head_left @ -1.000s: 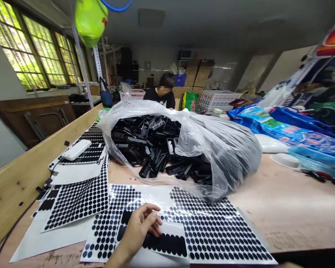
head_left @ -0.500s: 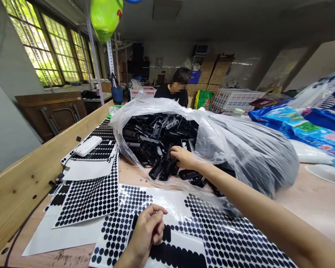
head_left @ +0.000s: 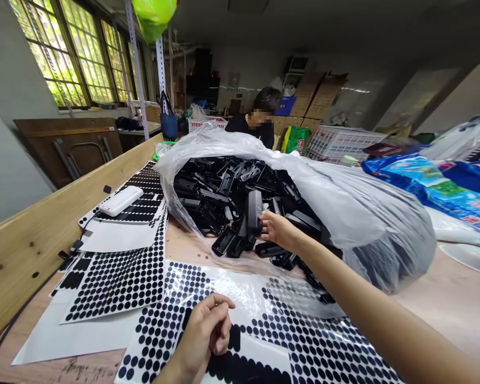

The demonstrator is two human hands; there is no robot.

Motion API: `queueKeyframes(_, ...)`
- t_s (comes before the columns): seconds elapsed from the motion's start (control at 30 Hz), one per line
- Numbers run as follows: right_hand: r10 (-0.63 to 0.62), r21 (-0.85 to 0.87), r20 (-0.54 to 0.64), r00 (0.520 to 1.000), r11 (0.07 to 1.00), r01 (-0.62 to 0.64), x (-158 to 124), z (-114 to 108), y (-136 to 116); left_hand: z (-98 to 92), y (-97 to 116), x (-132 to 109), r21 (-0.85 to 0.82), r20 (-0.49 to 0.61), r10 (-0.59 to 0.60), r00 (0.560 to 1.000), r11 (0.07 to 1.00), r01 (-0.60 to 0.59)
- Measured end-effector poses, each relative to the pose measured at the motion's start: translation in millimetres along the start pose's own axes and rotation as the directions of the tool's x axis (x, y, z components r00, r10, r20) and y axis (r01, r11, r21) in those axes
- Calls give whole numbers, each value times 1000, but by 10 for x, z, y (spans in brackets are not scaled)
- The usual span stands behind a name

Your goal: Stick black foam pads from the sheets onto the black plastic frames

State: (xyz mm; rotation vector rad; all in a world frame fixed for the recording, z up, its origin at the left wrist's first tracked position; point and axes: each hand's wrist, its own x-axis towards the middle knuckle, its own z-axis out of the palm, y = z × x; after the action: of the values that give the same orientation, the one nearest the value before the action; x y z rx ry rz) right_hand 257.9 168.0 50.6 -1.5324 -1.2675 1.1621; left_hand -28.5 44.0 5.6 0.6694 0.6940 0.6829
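My right hand (head_left: 279, 230) reaches to the mouth of a clear plastic bag (head_left: 344, 200). Its fingers are closed on the edge of a long black plastic part (head_left: 253, 213) with a finely textured face and rounded ends, tilted upright. Many similar black plastic parts (head_left: 208, 194) fill the bag and spill at its opening. My left hand (head_left: 210, 330) rests above a sheet of round black stickers (head_left: 324, 336), fingers curled in and thumb against them, with nothing visible in it. Beneath it lies a strip of larger black stickers (head_left: 244, 365), partly hidden by the hand.
More sticker sheets (head_left: 124, 277) lie to the left, with a white power-bank-like case (head_left: 122, 200) on them. A wooden rail (head_left: 72, 213) edges the table. Blue printed packaging (head_left: 436, 181) and a white dish (head_left: 470, 257) are on the right. A person (head_left: 256, 120) sits behind the bag.
My right hand has taken hold of a black plastic part and lifted it upright among the others, shifting slightly right. The bag's opening looks wider. My left hand keeps its curled pose.
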Motion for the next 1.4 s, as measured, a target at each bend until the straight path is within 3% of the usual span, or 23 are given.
queueKeyframes(0.1, 115, 36, 14, 993, 993, -115, 57, 102, -18, 1, -5, -1, -7, -5, 5, 1000, 1000, -5)
queueKeyframes(0.23, 174, -17, -64, 983, 984, -175, 36, 189, -31, 4, -19, -7, -7, -14, 18, 1000, 1000, -18)
queueKeyframes(0.47, 35, -370, -323, 946, 915, -160, -19, 330, -88, 7, -19, -2, -6, -5, 27, 1000, 1000, -27)
queueKeyframes(0.6, -6, -515, -310, 951, 842, -162, 45, 409, -116, 19, -1, -19, 2, 2, 30, 1000, 1000, -30)
queueKeyframes(0.7, -54, -560, -249, 967, 823, -98, -5, 379, -229, 32, 19, -42, 5, -6, 30, 1000, 1000, -30)
queueKeyframes(0.8, -177, -596, -150, 973, 801, 54, -309, 319, -439, 39, 31, -47, -46, -38, 52, 998, 998, -54)
queueKeyframes(0.87, -236, -595, 42, 971, 774, 214, -649, 325, -582, 37, 31, -37, -118, -50, 51, 997, 991, -57)
queueKeyframes(0.9, -249, -573, 206, 946, 753, 323, -835, 352, -641, 34, 28, -31, -154, -47, 43, 998, 987, -50)
queueKeyframes(0.93, -269, -526, 429, 862, 701, 481, -1015, 396, -688, 30, 24, -25, -184, -33, 32, 999, 982, -38)
queueKeyframes(0.97, -253, -482, 579, 775, 661, 576, -1175, 453, -719, 26, 17, -20, -199, -8, 23, 1000, 980, -24)
queueKeyframes(1.03, -203, -440, 731, 651, 589, 678, -1396, 580, -733, 16, 1, -15, -179, 66, 12, 998, 984, 0)
queueKeyframes(1.07, -196, -448, 741, 642, 568, 691, -1448, 633, -714, 13, -8, -15, -133, 100, 4, 995, 991, 9)
queueKeyframes(1.13, -245, -478, 691, 680, 551, 684, -1450, 680, -624, 10, -19, -20, -14, 121, -9, 993, 1000, 10)
queueKeyframes(1.17, -282, -506, 625, 728, 563, 653, -1419, 668, -557, 11, -20, -24, 27, 111, -7, 994, 1000, 4)
queueKeyframes(1.23, -264, -634, 400, 878, 612, 473, -1340, 586, -394, 18, -14, -31, 32, 72, 23, 997, 999, -25)
queueKeyframes(1.3, -130, -756, 166, 977, 619, 211, -1288, 476, -215, 27, -3, -34, -21, 40, 52, 998, 998, -51)
queueKeyframes(1.33, -62, -794, 87, 994, 599, 107, -1280, 432, -125, 32, 2, -34, -50, 29, 65, 997, 997, -63)
queueKeyframes(1.4, 12, -835, 37, 999, 550, 25, -1289, 387, 44, 38, 8, -34, -86, 19, 71, 997, 994, -69)
